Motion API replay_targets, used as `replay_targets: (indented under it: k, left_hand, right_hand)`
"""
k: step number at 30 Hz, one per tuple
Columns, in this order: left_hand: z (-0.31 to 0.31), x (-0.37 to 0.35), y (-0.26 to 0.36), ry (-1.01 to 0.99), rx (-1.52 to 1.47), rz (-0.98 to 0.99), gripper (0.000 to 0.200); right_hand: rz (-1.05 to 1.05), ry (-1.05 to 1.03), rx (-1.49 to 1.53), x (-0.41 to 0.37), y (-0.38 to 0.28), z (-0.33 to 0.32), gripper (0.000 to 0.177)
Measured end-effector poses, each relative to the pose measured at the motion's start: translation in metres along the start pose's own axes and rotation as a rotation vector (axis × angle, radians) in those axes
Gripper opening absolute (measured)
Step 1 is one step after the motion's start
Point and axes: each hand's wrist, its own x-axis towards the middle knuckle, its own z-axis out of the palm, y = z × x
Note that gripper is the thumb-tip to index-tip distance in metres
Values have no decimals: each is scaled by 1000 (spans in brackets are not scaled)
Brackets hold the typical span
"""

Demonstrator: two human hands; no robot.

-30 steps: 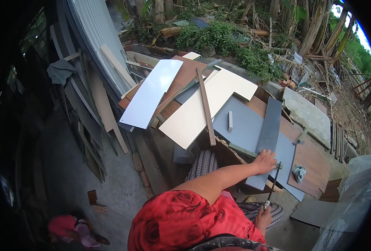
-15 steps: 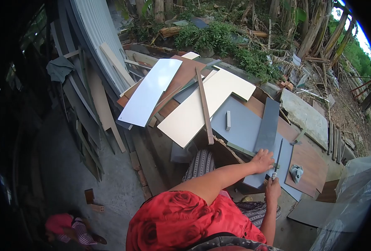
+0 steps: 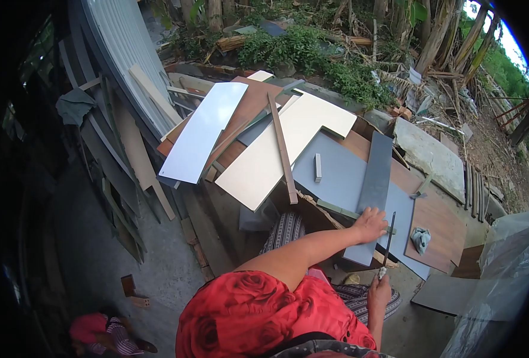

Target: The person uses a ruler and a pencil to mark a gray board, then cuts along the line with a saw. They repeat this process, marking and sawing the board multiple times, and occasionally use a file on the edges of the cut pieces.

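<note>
My left hand (image 3: 370,225) lies spread on the near end of a long dark grey board (image 3: 376,173), pressing on it. My right hand (image 3: 379,290) is closed round the pale handle of a long, thin dark blade (image 3: 390,238), which points away from me beside the dark board's right edge. Under the board lies a larger blue-grey panel (image 3: 336,164). A small pale block (image 3: 317,167) rests on that panel. To the right, a crumpled grey-blue cloth (image 3: 421,240) sits on a brown wood-look panel (image 3: 440,224).
A cream board (image 3: 264,161), a white board (image 3: 208,128) and a narrow brown strip (image 3: 281,149) lie ahead. Boards lean against corrugated sheet metal (image 3: 127,53) at left. Plastic sheeting (image 3: 503,268) hangs right. Another person (image 3: 106,334) is at lower left.
My right hand has drawn back toward my body with the blade. My left hand stays on the board. The whole view has shifted slightly.
</note>
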Motion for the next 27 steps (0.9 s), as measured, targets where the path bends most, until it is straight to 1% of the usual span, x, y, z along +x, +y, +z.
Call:
replay_targets:
  k: [3, 4, 5, 6, 7, 9, 11, 14, 16, 19, 23, 25, 27]
  left_hand:
    - [3, 0, 1, 18, 5, 1, 23]
    - [3, 0, 1, 27, 11, -2, 23]
    - [3, 0, 1, 31, 15, -4, 23]
    - [2, -1, 2, 34, 6, -3, 22]
    - [1, -1, 1, 36, -4, -1, 22]
    - [0, -1, 1, 22, 6, -4, 22]
    - [-1, -2, 3, 5, 11, -11, 22]
    - [1, -2, 1, 48, 35, -2, 23]
    - [0, 0, 2, -18, 38, -22, 23]
    - [-2, 1, 2, -32, 25, -19, 24]
    - [2, 2, 1, -45, 20, -24, 24]
    - [6, 4, -1, -11, 37, -47, 25]
    - [8, 5, -3, -19, 21, -53, 24]
  right_hand:
    - [-20, -43, -101, 51, -26, -14, 32]
    - [-25, -40, -100, 68, -28, -13, 32]
    - [16, -91, -63, 85, -28, -9, 32]
    - [58, -142, -26, 93, -30, -6, 32]
    - [54, -140, -25, 94, -31, -3, 32]
    - [-40, 25, -66, 87, -32, 4, 30]
    - [-24, 20, -57, 70, -29, 2, 29]
    - [-7, -33, -8, 28, -23, -5, 27]
    - [-5, -26, -52, -4, -10, -3, 26]
    - [44, -29, -6, -39, -6, -5, 26]
    - [37, -24, 7, -36, -1, -7, 27]
    - [42, -55, -33, -24, -3, -10, 27]
    - [58, -61, -36, -21, -9, -17, 27]
